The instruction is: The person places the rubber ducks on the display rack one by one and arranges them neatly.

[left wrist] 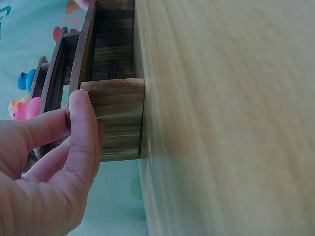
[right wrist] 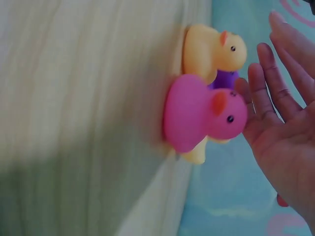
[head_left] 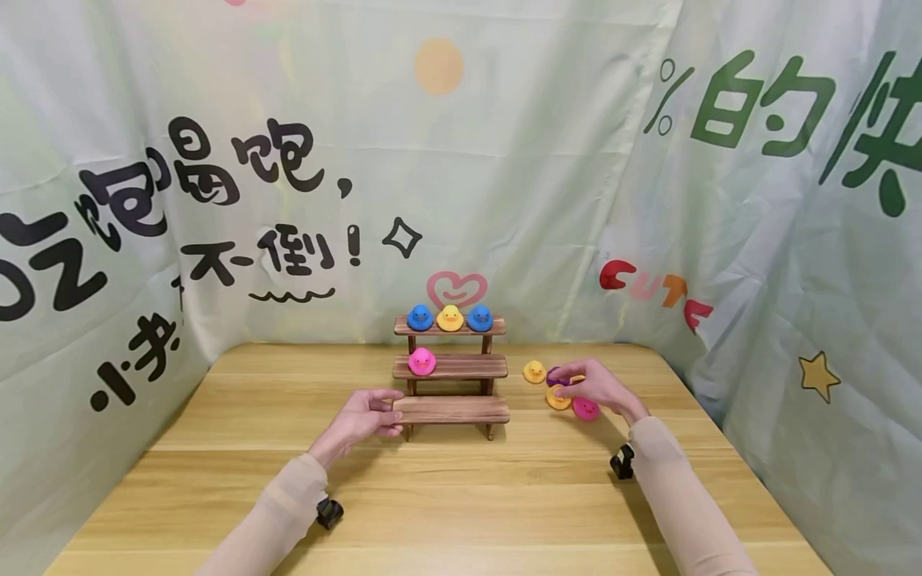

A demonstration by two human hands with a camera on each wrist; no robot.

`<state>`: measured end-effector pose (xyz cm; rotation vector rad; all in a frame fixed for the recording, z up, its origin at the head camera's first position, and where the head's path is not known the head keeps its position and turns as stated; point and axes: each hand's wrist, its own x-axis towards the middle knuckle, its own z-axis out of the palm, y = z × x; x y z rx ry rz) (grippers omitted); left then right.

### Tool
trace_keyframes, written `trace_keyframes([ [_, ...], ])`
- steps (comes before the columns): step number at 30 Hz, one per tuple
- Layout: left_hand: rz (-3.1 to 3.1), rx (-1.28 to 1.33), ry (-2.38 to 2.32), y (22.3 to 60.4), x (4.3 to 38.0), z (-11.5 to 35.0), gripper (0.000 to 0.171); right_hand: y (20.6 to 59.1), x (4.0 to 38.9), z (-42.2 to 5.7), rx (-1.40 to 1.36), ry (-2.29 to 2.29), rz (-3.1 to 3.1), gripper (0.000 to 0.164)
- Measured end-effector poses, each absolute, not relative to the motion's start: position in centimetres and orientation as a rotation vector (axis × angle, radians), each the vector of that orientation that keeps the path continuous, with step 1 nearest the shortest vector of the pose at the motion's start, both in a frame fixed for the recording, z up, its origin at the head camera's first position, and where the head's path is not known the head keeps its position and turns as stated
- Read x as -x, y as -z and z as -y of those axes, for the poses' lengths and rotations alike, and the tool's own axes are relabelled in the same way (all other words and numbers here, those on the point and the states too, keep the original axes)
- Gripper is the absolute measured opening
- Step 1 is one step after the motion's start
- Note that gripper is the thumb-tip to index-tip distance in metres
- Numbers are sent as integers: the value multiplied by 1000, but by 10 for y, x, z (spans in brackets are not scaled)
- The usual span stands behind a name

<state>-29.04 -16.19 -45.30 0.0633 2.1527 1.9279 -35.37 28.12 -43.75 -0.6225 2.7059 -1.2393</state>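
- Left hand [head_left: 363, 418] at 9 o'clock of the stepped wooden rack [head_left: 450, 368]: thumb and fingers pinch the left end of the lowest step [head_left: 452, 410]; the left wrist view confirms that grip [left wrist: 81, 130] on the board end.
- Right hand [head_left: 598, 388] at 3 o'clock of the rack, over a cluster of loose ducks on the worktop [head_left: 461, 496]. Fingers long and only slightly bent; fingertips at the purple duck [head_left: 556, 376]. Cannot tell whether it is pinched or merely touched.
- Right wrist view: palm open beside pink duck [right wrist: 204, 115] and yellow duck [right wrist: 211, 49], purple one mostly hidden between them.
- Cluster also has an orange duck [head_left: 558, 398]; a separate yellow one [head_left: 534, 371] sits at 9 o'clock of it.
- Rack load: two blue and a yellow on top, pink duck [head_left: 421, 362] on the middle step, lowest bare.
- Judgement: pick-up stage, rack steadied. Next move calls for a firm pinch on the purple duck without disturbing neighbours.
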Motion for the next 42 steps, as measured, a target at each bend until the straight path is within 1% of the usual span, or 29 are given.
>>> trace_keyframes([
  [7, -2150, -72, -1929, 452, 291, 162, 47, 446, 355, -291, 568, 1184, -2725, 39],
  [21, -2149, -83, -1926, 456, 289, 162, 46, 457, 353, -283, 532, 1073, -2792, 36],
  [23, -2145, -83, -1929, 456, 290, 162, 46, 457, 354, -282, 558, 1059, -2797, 36],
  [34, -2140, -74, -1916, 454, 293, 162, 46, 451, 353, -280, 513, 1042, -2826, 35],
  [37, -2139, -75, -1919, 455, 292, 163, 46, 448, 352, -277, 500, 1095, -2821, 34],
  [42, -2138, -66, -1925, 455, 292, 164, 46, 436, 349, -269, 571, 1190, -2789, 34],
])
